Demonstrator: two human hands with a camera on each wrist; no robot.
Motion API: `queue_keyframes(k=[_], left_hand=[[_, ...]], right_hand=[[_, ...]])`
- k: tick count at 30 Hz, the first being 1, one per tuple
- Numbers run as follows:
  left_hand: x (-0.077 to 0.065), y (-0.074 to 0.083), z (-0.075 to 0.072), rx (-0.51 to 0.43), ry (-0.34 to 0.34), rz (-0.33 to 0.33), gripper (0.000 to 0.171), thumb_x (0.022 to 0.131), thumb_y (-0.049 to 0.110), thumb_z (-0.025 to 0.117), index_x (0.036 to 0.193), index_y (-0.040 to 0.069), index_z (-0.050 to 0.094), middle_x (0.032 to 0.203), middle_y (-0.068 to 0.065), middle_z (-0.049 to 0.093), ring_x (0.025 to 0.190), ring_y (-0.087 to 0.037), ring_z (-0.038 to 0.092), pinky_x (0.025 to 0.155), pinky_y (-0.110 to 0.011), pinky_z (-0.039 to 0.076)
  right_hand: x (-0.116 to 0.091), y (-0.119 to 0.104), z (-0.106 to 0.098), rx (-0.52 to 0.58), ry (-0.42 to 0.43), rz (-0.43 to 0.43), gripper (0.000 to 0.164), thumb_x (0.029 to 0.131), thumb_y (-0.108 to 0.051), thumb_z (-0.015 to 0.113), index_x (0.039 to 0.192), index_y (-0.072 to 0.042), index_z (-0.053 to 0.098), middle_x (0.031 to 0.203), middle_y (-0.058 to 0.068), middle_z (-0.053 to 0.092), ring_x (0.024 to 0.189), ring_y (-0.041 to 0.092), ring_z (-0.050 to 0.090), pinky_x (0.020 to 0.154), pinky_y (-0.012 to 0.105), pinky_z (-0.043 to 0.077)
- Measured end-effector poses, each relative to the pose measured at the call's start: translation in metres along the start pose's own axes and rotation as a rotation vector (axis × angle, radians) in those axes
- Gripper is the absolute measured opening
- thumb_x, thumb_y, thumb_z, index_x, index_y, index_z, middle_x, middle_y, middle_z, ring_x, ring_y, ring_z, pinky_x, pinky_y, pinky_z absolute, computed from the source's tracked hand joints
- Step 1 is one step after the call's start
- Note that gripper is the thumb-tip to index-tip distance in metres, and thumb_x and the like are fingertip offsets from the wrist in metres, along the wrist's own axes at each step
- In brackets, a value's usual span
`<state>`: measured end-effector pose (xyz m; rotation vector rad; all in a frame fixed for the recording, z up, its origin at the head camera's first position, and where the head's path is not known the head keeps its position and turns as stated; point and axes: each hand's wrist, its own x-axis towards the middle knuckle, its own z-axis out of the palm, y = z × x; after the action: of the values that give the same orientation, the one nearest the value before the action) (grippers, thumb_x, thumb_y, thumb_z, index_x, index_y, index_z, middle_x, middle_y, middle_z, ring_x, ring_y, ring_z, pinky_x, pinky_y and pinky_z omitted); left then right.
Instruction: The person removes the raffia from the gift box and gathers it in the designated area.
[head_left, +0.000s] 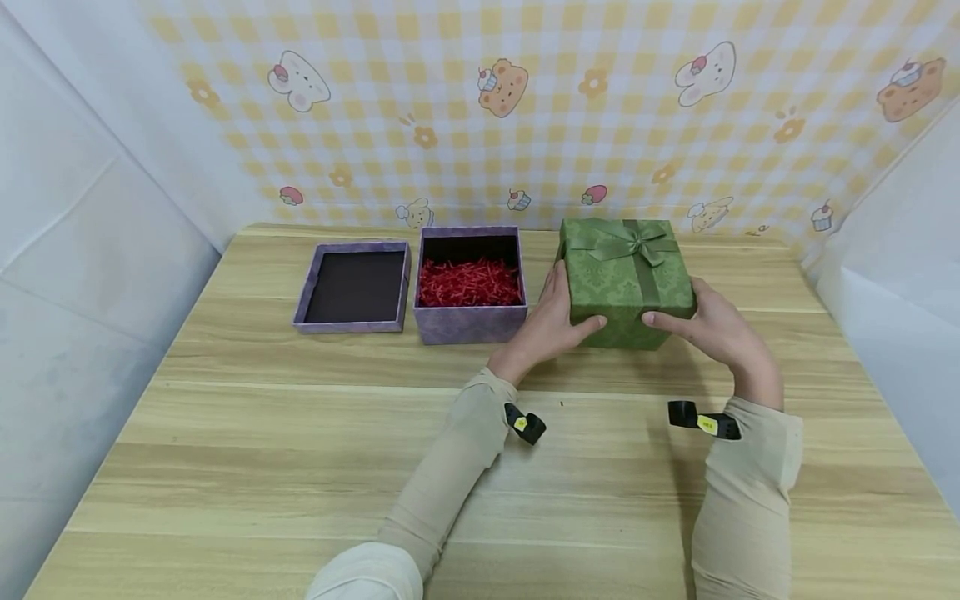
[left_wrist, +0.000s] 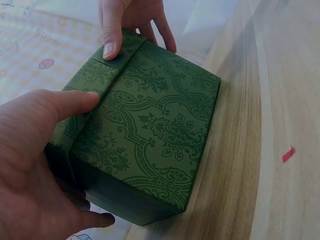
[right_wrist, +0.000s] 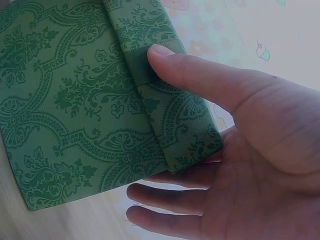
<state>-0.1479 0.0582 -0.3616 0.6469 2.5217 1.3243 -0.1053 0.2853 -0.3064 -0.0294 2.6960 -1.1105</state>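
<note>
A green patterned gift box (head_left: 630,329) with its lid on stands at the right rear of the table, a ribbon bow (head_left: 636,242) on top. My left hand (head_left: 551,321) grips the lid at its front left corner; in the left wrist view that thumb lies on the lid's rim (left_wrist: 112,75) and the fingers pass along the box's side. Opposite it, my right hand (head_left: 716,325) holds the lid at the right corner. Its thumb presses the ribbon band on the rim in the right wrist view, with the fingers (right_wrist: 165,197) beside and partly behind the box.
Left of the green box stands an open purple box (head_left: 471,325) holding red shredded paper (head_left: 468,283). Farther left lies a purple lid (head_left: 348,327), dark inside upward. A checked cloth (head_left: 420,100) hangs behind the wooden table (head_left: 262,467). One red paper scrap (left_wrist: 288,154) lies on the table.
</note>
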Motion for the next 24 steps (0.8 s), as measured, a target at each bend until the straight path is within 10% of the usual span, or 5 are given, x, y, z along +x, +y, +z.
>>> queue_keyframes(k=[24], left_hand=[[-0.005,0.010,-0.011,-0.010,0.020,0.055,0.101,0.089,0.043,0.058,0.145,0.008,-0.019,0.153,-0.010,-0.014,0.138,-0.013,-0.004,0.109,-0.030,0.019]], right_hand=[[-0.004,-0.008,-0.003,0.021,0.039,-0.023,0.090,0.085,-0.044,0.064,0.147,0.000,0.016,0.133,0.027,0.042,0.125,0.042,0.035,0.097,0.058,0.028]])
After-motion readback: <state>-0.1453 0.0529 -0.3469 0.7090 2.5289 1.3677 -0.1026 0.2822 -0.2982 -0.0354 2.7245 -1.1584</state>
